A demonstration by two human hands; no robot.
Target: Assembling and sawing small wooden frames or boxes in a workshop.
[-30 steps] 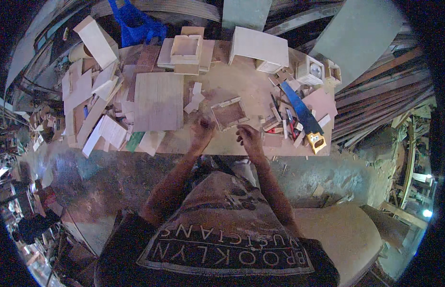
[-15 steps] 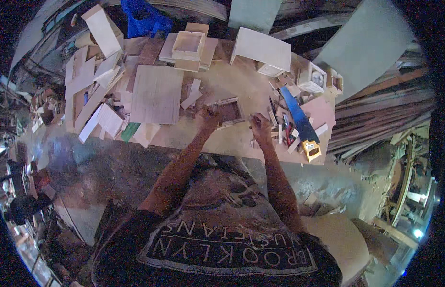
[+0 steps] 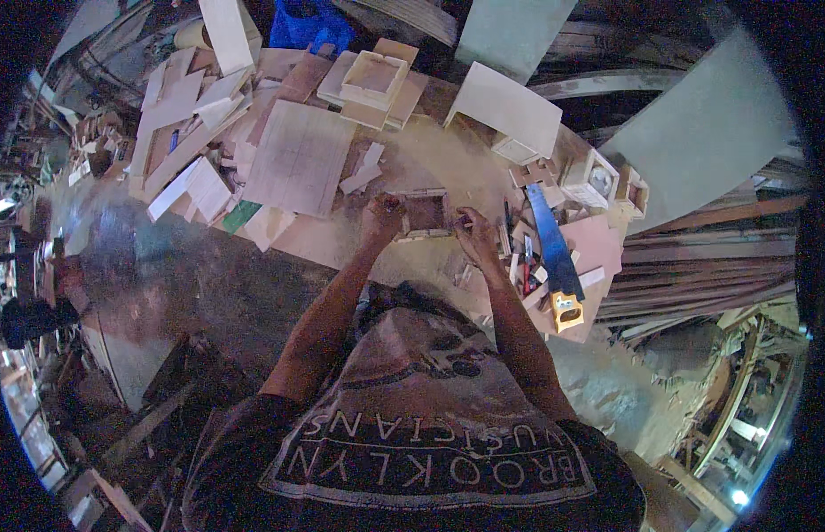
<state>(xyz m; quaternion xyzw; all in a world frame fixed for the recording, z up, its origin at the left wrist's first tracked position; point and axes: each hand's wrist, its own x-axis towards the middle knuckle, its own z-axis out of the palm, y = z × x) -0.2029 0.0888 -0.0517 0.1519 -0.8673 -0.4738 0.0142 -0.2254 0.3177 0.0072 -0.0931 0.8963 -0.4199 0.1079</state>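
A small rectangular wooden frame (image 3: pixel 421 236) with pale sides and a dark inside lies on the workbench (image 3: pixel 412 270) in front of me. My left hand (image 3: pixel 384 217) is closed at the frame's left side, its fingers curled over that edge. Just beyond the right side is my right hand (image 3: pixel 474 235), fingers bent and drawn together towards the frame; anything small between them is too blurred to make out. Right of that hand lies a handsaw (image 3: pixel 552 244) with a blue blade and a yellowish handle, among scraps and small tools.
A wide board (image 3: pixel 301 160) and piled offcuts (image 3: pixel 199 106) cover the bench's left. At the back stand an open wooden box (image 3: pixel 374 78), a pale panelled piece (image 3: pixel 510 102) and a blue bag (image 3: pixel 310 27). Stacked planks (image 3: pixel 696 270) lie beyond the right end.
The view has turned, so the bench appears tilted down to the right. My right hand has come closer to the frame's right side; the left stays at its left side.
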